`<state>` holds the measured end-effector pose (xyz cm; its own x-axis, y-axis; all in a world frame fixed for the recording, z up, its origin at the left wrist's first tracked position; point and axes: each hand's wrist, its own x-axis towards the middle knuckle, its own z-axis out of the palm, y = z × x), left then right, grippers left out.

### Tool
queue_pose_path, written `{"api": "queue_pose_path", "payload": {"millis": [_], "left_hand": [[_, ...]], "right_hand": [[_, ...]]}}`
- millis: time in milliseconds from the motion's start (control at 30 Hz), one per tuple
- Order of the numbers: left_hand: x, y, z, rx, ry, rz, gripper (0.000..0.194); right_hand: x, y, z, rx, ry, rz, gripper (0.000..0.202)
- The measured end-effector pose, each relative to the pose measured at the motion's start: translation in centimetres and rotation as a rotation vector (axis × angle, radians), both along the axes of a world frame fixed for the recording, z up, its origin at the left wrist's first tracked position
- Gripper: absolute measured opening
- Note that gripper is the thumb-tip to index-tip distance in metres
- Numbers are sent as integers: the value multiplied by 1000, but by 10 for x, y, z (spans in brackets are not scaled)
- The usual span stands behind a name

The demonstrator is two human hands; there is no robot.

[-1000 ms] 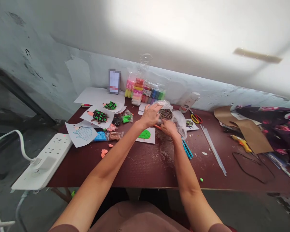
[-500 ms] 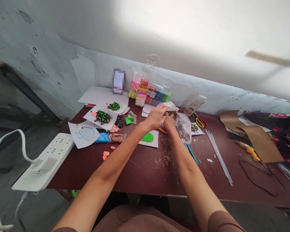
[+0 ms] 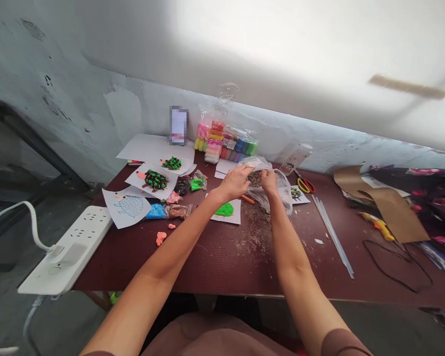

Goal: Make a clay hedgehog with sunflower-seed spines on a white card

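A clear plastic bag lies at the middle back of the table, its mouth facing me. Inside it is a heap of small, slender brown pieces, too small to name exactly. My left hand is closed on the bag's left rim, back of the hand upward. At the right of the opening, my right hand is a fist gripping the bag's edge; its fingertips are hidden. Below the bag lie several loose brown pieces. A paper with a green clay shape is partly under my left forearm.
Hedgehog pictures, a blue drawing and clay packets lie left. Packed coloured clay and a white bottle stand behind. Scissors, glue sticks and a yellow glue gun lie right. A power strip sits at the left edge.
My right hand has come out of the brown pieces and moved to the bag's right edge. More pieces show in and below the bag. My left hand stays at the left rim.
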<state>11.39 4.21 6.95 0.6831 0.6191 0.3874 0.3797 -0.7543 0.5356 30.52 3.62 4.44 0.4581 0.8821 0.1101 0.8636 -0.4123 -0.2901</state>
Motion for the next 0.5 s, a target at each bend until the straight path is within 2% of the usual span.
{"api": "queue_pose_path", "payload": {"millis": [100, 200, 267, 367, 500], "left_hand": [[0, -2, -4, 5, -33, -12, 49], [0, -6, -7, 2, -45, -17, 41], [-1, -10, -8, -7, -42, -19, 38], [-6, -16, -12, -9, -46, -21, 33], [-23, -22, -21, 38, -66, -29, 28]], "right_hand": [[-5, -31, -1, -62, 94, 72, 49], [-13, -65, -10, -145, 144, 128, 38], [-17, -79, -17, -163, 131, 129, 34], [-21, -80, -22, -155, 71, 95, 35], [-18, -56, -22, -139, 5, 51, 39]]}}
